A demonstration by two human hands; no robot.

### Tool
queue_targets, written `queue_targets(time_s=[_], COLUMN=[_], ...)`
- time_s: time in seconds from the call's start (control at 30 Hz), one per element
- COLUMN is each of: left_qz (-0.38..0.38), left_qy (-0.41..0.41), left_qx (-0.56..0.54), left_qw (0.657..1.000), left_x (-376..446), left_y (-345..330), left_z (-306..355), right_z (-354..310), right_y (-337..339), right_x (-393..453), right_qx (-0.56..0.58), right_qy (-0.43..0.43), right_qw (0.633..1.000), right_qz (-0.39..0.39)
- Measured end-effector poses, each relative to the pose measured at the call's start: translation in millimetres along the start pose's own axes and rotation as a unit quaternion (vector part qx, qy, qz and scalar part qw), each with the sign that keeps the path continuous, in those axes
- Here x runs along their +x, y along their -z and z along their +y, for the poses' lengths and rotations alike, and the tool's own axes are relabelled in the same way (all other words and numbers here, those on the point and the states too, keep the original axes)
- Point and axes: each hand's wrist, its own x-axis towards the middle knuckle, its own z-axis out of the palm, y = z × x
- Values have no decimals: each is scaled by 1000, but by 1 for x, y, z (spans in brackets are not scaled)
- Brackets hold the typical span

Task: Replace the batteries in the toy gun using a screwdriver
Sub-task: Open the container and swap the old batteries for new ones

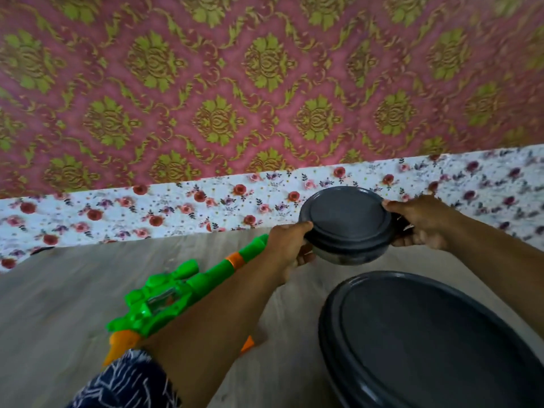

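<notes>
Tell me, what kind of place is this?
Probably a room in a home. There is patterned pink wallpaper, a flowery cloth along the wall, and a toy gun lying on the pale wooden floor.

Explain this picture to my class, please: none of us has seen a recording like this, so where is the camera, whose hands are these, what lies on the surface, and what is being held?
There is no machine here. The one picture comes from a camera worn on a person's head, looking forward and down, so the two arms reaching in are that person's own. The left hand and the right hand grip opposite sides of a small round grey container with a lid, holding it in front of the person. On the pale wood-look surface lies a green and orange toy gun, partly hidden under the left arm. A larger dark grey lidded container sits nearer the camera on the right. Behind are a floral cloth and patterned wallpaper. No screwdriver or batteries are visible.
</notes>
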Motion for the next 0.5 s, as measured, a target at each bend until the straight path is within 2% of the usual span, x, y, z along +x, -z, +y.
queue_targets(time_s=[0.3, 0.5], left_qz=[-10, -7], left_qy=[42, 47], left_qx=[11, -7], left_qw=[999, 999], left_x=[58, 68], left_y=[-19, -22], left_z=[-21, -26], right_z=[33, 50], right_y=[11, 14], right_x=[52, 66], right_qx=[-3, 40], right_qy=[-64, -92], right_qw=[998, 995], right_qz=[-13, 2])
